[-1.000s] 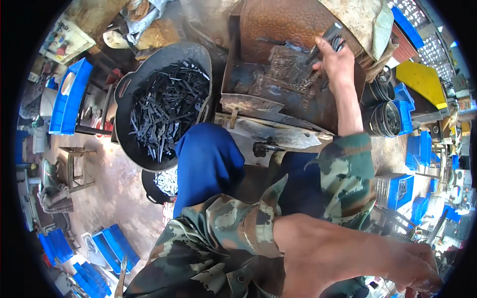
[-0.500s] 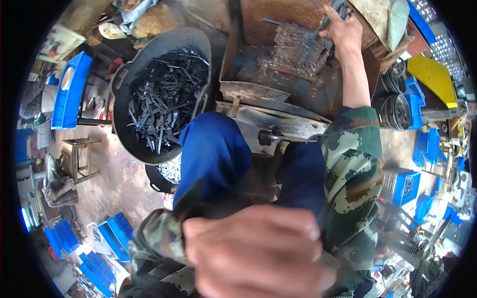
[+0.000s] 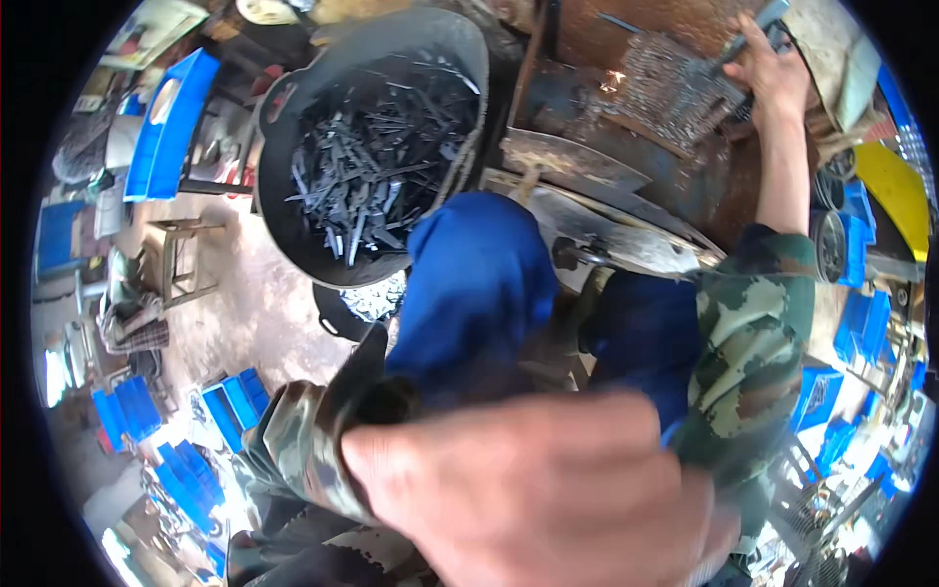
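Observation:
My left hand (image 3: pixel 538 489) is large and blurred, close in front at the lower middle. Its fingers look curled, and whatever they hold cannot be made out. At the upper right, my right hand (image 3: pixel 781 83) grips a grey-blue tool handle (image 3: pixel 770 16); most of the tool is hidden. Below and left of that hand lies a thick, crusted metal block (image 3: pixel 675 90), rough with small beads. A small orange glow (image 3: pixel 614 82) burns at the block's left edge. The block rests in a rusty metal tray (image 3: pixel 562 98) with raised walls.
A big black pan (image 3: pixel 279 186) full of dark metal strips (image 3: pixel 381 157) stands left of the tray. Under it is a smaller pan of shiny pieces (image 3: pixel 377 296). My blue-clad knee (image 3: pixel 479 274) sits beside them. A wooden stool (image 3: pixel 183 264) and blue bins (image 3: pixel 168 127) stand farther left.
The view has shifted, so the scene sits farther right and higher. An orange glow has appeared at the block's left edge. My right hand still grips the tool.

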Demonstrator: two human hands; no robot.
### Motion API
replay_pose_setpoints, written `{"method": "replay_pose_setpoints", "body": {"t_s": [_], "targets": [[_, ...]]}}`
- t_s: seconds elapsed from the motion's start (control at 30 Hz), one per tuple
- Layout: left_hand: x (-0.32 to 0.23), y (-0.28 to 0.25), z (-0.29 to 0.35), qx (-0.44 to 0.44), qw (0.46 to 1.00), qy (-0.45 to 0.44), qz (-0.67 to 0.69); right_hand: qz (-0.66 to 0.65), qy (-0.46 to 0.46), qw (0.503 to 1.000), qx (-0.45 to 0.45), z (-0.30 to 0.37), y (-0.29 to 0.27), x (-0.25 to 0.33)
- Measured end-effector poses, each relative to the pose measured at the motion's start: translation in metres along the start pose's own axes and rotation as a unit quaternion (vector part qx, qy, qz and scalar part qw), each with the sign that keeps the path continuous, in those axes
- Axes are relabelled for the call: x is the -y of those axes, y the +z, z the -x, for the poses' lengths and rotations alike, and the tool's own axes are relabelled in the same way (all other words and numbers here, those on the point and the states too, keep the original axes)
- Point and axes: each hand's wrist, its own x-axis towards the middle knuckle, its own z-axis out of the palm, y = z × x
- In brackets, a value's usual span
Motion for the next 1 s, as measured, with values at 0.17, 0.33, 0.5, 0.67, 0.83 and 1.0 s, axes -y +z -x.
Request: {"method": "replay_pose_setpoints", "body": {"t_s": [0.17,0.33,0.5,0.67,0.83,1.0], "targets": [[0.113,-0.106,0.048,0.195,0.927,-0.246,-0.205,0.033,-0.026,0.999,0.01,0.002,-0.012,0.001],[0.228,-0.2,0.129,0.086,0.882,-0.4,-0.236,0.028,-0.019,0.999,-0.018,0.017,0.011,0.021],[0.306,-0.2,0.159,0.146,0.83,-0.421,-0.337,0.02,-0.028,0.999,0.011,0.012,-0.002,0.016],[0.361,-0.203,0.198,0.222,0.803,-0.345,-0.434,0.046,-0.023,0.999,0.018,0.013,-0.001,0.017],[0.362,-0.201,0.185,0.301,0.81,-0.293,-0.41,0.026,-0.035,0.999,0.006,0.013,0.001,0.016],[0.354,-0.204,0.178,0.329,0.823,-0.275,-0.372,0.032,-0.034,0.999,0.005,0.012,0.001,0.016]]}}
